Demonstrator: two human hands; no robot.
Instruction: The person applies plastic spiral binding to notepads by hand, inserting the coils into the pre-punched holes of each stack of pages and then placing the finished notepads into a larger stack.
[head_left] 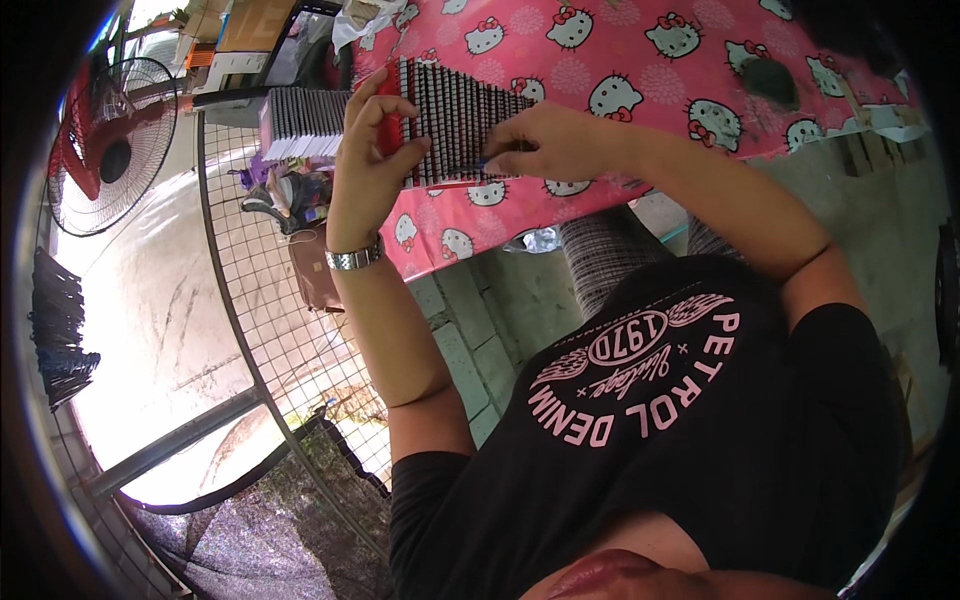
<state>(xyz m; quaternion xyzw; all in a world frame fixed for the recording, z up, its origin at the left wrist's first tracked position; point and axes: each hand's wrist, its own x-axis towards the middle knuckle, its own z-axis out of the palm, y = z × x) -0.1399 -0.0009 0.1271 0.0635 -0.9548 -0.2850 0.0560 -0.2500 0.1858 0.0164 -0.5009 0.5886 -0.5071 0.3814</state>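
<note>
On the pink patterned tablecloth [450,215] stands a tapering block of stacked rows [450,110], dark with pale segments and red along its left side. Whether these are bound edges or small separate pieces, I cannot tell. My left hand [375,135] curls round the block's left edge, its thumb and a bent finger touching the rows and a silver watch on its wrist. At the block's right side, the fingers of my right hand [560,140] are pinched together. A tiny blue bit shows at their tips, too small to name.
Left of the block is a fanned stack of thin pale pieces with dark edges [305,120]. A dark green object [770,82] lies at the table's far right. Beyond the left edge are a wire mesh panel [245,270], a brown bag [313,265] and a red fan [110,150].
</note>
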